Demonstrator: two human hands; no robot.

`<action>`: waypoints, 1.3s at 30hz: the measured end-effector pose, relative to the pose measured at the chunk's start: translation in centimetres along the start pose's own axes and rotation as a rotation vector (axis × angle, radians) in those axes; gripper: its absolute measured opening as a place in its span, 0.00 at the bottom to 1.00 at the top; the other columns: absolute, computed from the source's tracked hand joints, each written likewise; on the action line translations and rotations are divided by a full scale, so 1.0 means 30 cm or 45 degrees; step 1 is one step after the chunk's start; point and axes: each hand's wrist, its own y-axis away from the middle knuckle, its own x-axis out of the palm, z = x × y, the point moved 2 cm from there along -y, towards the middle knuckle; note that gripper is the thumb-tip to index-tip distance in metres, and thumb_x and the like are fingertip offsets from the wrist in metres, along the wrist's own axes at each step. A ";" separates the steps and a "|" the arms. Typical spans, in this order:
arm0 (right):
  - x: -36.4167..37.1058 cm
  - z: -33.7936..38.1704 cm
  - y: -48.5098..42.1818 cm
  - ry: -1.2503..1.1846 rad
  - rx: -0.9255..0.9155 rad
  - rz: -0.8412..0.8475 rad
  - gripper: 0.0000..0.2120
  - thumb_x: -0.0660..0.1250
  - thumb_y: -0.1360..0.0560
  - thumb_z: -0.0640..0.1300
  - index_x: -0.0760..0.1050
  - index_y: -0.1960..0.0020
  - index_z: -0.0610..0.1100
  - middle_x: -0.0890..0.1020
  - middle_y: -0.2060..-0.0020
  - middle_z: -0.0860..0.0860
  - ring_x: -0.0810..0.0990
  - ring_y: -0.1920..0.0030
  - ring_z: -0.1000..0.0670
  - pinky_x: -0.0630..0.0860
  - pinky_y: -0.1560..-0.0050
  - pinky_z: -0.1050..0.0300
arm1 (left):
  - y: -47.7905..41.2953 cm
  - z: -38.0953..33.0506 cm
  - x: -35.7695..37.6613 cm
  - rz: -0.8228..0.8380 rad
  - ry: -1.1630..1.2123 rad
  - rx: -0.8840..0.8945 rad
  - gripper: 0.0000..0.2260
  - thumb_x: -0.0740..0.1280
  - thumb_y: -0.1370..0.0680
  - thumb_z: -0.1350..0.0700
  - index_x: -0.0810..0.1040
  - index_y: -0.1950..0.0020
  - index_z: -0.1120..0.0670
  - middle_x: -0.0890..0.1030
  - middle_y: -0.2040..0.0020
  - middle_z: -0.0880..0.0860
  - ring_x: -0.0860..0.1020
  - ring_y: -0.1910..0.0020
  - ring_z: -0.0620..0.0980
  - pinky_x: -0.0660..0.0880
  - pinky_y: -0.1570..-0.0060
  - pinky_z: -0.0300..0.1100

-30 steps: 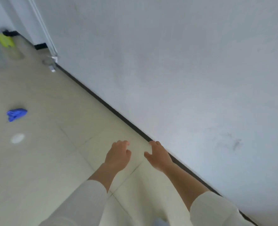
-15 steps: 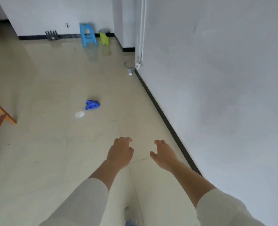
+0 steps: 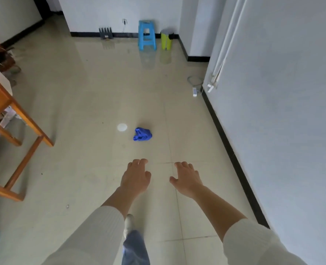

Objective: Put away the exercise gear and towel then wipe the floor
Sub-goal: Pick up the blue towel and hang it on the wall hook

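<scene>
The tiled floor (image 3: 93,88) is seen spread around the wooden table (image 3: 30,127), glossy and probably slick; the left hand (image 3: 136,177) and right hand (image 3: 187,179) are held out to the right of the table, fingers loosely spread, nothing gripped; the blue cloth (image 3: 142,134) is found crumpled on the floor, well right of the table; it is judged light, soft and limp, best pinched at its bunched top; a white patch (image 3: 122,127) is seen between it and the table.

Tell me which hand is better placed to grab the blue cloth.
Left, probably: the left hand lines up with the blue cloth ahead; the right hand sits nearer the wall. Both are empty.
</scene>
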 end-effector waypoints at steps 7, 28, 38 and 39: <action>-0.065 0.207 -0.646 -0.078 0.116 0.048 0.25 0.60 0.23 0.51 0.63 0.29 0.44 0.70 0.35 0.47 0.67 0.35 0.45 0.67 0.37 0.48 | -0.619 0.244 -0.179 0.113 -0.075 0.010 0.21 0.57 0.20 0.54 0.62 0.26 0.52 0.69 0.32 0.53 0.66 0.33 0.51 0.70 0.40 0.44; -0.092 0.320 -2.341 -0.239 0.357 0.276 0.24 0.60 0.22 0.50 0.62 0.29 0.45 0.70 0.35 0.48 0.67 0.35 0.46 0.66 0.39 0.51 | -2.347 0.640 -0.223 0.404 -0.011 -0.127 0.18 0.58 0.20 0.55 0.66 0.30 0.54 0.70 0.33 0.54 0.68 0.35 0.53 0.70 0.42 0.44; 0.328 0.185 -2.900 -0.299 0.457 0.356 0.22 0.59 0.22 0.49 0.63 0.29 0.45 0.71 0.36 0.50 0.68 0.36 0.48 0.67 0.40 0.55 | -2.904 0.900 0.257 0.573 0.132 -0.247 0.20 0.58 0.20 0.57 0.64 0.27 0.54 0.68 0.31 0.54 0.67 0.33 0.53 0.67 0.39 0.44; 0.415 0.157 -2.958 -0.297 0.466 0.361 0.23 0.59 0.22 0.48 0.62 0.29 0.46 0.71 0.36 0.50 0.68 0.36 0.48 0.68 0.40 0.55 | -2.954 0.947 0.347 0.585 0.150 -0.259 0.20 0.57 0.20 0.57 0.64 0.27 0.53 0.69 0.31 0.54 0.68 0.34 0.53 0.67 0.40 0.43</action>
